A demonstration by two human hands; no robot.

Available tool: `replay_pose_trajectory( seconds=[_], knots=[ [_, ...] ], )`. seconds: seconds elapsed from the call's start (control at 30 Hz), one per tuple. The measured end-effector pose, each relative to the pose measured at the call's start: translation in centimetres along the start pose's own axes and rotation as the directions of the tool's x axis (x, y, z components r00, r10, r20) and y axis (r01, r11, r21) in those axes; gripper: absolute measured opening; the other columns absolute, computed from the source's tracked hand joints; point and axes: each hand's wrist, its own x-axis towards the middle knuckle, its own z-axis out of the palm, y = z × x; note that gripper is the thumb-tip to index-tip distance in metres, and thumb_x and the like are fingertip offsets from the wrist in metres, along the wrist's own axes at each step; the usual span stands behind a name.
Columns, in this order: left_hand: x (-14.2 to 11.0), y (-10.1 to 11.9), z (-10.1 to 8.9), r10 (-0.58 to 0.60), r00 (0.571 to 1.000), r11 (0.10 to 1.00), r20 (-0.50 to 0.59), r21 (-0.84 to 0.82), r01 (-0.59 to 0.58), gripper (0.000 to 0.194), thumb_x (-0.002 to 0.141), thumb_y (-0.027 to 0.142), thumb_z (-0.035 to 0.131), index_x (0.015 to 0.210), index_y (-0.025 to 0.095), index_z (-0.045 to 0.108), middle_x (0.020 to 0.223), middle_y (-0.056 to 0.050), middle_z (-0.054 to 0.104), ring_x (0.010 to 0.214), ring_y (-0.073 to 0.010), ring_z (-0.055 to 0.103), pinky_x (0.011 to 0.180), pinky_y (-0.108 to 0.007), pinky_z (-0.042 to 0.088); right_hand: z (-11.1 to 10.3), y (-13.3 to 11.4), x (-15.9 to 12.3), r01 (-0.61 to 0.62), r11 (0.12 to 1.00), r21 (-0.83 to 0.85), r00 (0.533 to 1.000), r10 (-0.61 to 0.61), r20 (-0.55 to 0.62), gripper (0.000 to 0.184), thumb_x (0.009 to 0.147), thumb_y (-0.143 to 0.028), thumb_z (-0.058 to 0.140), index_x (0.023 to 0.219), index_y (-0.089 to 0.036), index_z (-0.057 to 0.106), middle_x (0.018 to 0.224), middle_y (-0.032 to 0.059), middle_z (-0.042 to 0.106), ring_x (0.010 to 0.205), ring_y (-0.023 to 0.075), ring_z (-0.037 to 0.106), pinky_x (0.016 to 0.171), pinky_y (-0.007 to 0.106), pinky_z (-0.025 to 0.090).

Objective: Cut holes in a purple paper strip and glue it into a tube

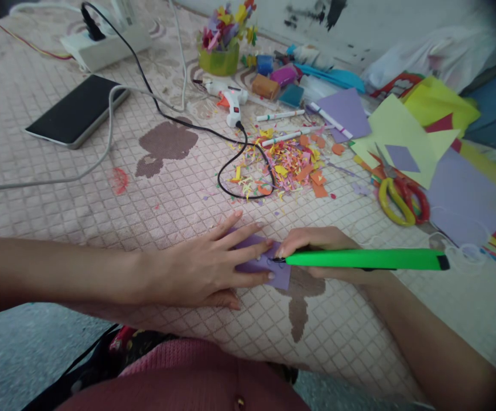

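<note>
A small purple piece of paper (282,276) lies on the tablecloth close to the front edge. My left hand (205,265) rests flat over it with the fingers spread, covering its left part. Between the fingers of my right hand (316,240) is a bright green pen (363,259), its dark tip touching the paper near my left fingertips. Small dark curved marks show on the paper by that tip. The pen's body hides part of my right hand.
Beyond the hands lie colourful paper scraps (293,162), a black cable (220,177) and a white glue gun (233,105). Scissors (397,197) and coloured sheets (466,194) are at right. A black tablet-like device (74,111) and a power strip (106,45) lie at left.
</note>
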Motion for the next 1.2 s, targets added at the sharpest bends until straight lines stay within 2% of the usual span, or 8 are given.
replay_pose_trajectory(
  seconds=[0.2, 0.37, 0.57, 0.93, 1.1, 1.2],
  knots=[
    [-0.05, -0.11, 0.1, 0.008, 1.0, 1.0, 0.008, -0.025, -0.008, 0.057, 0.089, 0.047, 0.059, 0.141, 0.031, 0.043, 0.148, -0.013, 0.039, 0.141, -0.0391, 0.027, 0.113, -0.063, 0.017, -0.06, -0.21, 0.11, 0.0, 1.0, 0.014, 1.0, 0.0, 0.005, 0.037, 0.088, -0.05, 0.059, 0.11, -0.02, 0.066, 0.101, 0.007, 0.069, 0.093, 0.0195, 0.063, 0.08, 0.03, 0.047],
    [-0.14, -0.24, 0.35, 0.016, 1.0, 0.999, 0.014, -0.052, -0.016, 0.055, 0.09, 0.046, 0.057, 0.141, 0.029, 0.043, 0.155, -0.013, 0.027, 0.142, -0.0389, 0.023, 0.112, -0.064, 0.019, 0.06, -0.32, 0.11, 0.002, 1.0, 0.028, 1.0, -0.002, 0.002, 0.037, 0.089, -0.049, 0.058, 0.111, -0.02, 0.066, 0.103, 0.0072, 0.07, 0.096, 0.0199, 0.064, 0.083, 0.03, 0.047],
    [-0.08, 0.04, 0.09, -0.009, 1.0, 1.0, -0.018, -0.008, 0.008, 0.06, 0.086, 0.05, 0.062, 0.14, 0.032, 0.045, 0.152, -0.009, 0.036, 0.142, -0.0385, 0.026, 0.113, -0.062, 0.021, 0.18, -0.41, -0.04, 0.018, 1.0, 0.021, 1.0, -0.018, -0.003, 0.035, 0.09, -0.047, 0.058, 0.113, -0.022, 0.065, 0.105, 0.0063, 0.069, 0.098, 0.0197, 0.063, 0.084, 0.03, 0.046],
    [-0.04, 0.18, 0.16, -0.019, 1.0, 0.999, 0.007, 0.038, 0.019, 0.065, 0.087, 0.052, 0.059, 0.145, 0.034, 0.036, 0.153, -0.009, 0.034, 0.141, -0.0411, 0.025, 0.113, -0.063, 0.019, 0.27, -0.34, -0.16, -0.006, 1.0, -0.002, 1.0, 0.006, -0.014, 0.038, 0.089, -0.052, 0.056, 0.111, -0.021, 0.065, 0.102, 0.0063, 0.069, 0.095, 0.0199, 0.063, 0.081, 0.03, 0.046],
    [-0.11, 0.06, -0.19, -0.004, 1.0, 1.0, 0.028, -0.011, 0.005, 0.073, 0.083, 0.06, 0.059, 0.144, 0.026, 0.04, 0.151, -0.013, 0.036, 0.14, -0.0423, 0.026, 0.113, -0.065, 0.017, 0.4, -0.55, -0.07, -0.019, 1.0, -0.003, 0.999, 0.019, -0.029, 0.039, 0.089, -0.052, 0.056, 0.109, -0.02, 0.066, 0.1, 0.0064, 0.069, 0.092, 0.0195, 0.063, 0.079, 0.029, 0.046],
    [-0.07, -0.29, -0.37, 0.037, 0.999, 0.998, 0.016, -0.055, -0.036, 0.073, 0.084, 0.064, 0.054, 0.143, 0.024, 0.042, 0.15, -0.015, 0.037, 0.141, -0.0418, 0.025, 0.112, -0.066, 0.013, 0.44, -0.55, -0.08, -0.024, 1.0, -0.005, 0.999, 0.024, -0.043, 0.038, 0.089, -0.052, 0.057, 0.107, -0.021, 0.066, 0.099, 0.0057, 0.069, 0.091, 0.0186, 0.064, 0.078, 0.028, 0.046]
  ],
)
